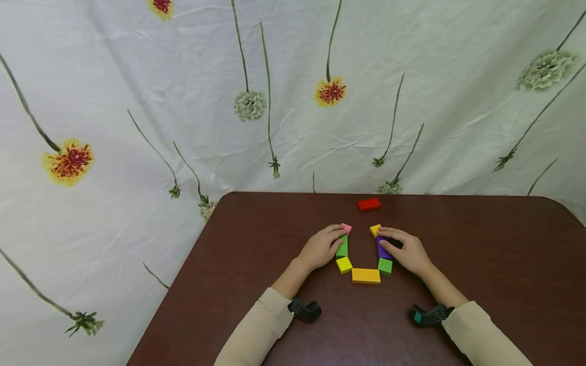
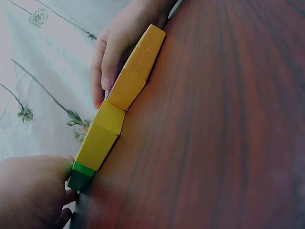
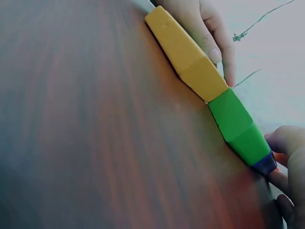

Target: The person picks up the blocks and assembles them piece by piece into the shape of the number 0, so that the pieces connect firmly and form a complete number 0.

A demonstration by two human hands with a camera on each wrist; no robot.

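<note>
Colored wooden blocks form a U on the dark table. My left hand point(image 1: 321, 247) rests along the left side, fingertips at a pink block point(image 1: 347, 229) and thumb by the long green block point(image 1: 342, 247). A yellow block point(image 1: 344, 265) sits below that. Along the other side, my right hand point(image 1: 410, 251) has its fingertips at a small yellow-orange block point(image 1: 375, 230) and its thumb against a purple block point(image 1: 383, 249). Below the purple one lies a short green block point(image 3: 238, 124). An orange block point(image 1: 366, 276) spans the bottom. The hands partly hide the upper blocks.
A red block point(image 1: 369, 204) lies apart near the far edge of the brown table point(image 1: 274, 218). Behind the table hangs a pale cloth point(image 1: 192, 76) printed with flowers. Dark bands point(image 1: 305, 310) are worn on both wrists.
</note>
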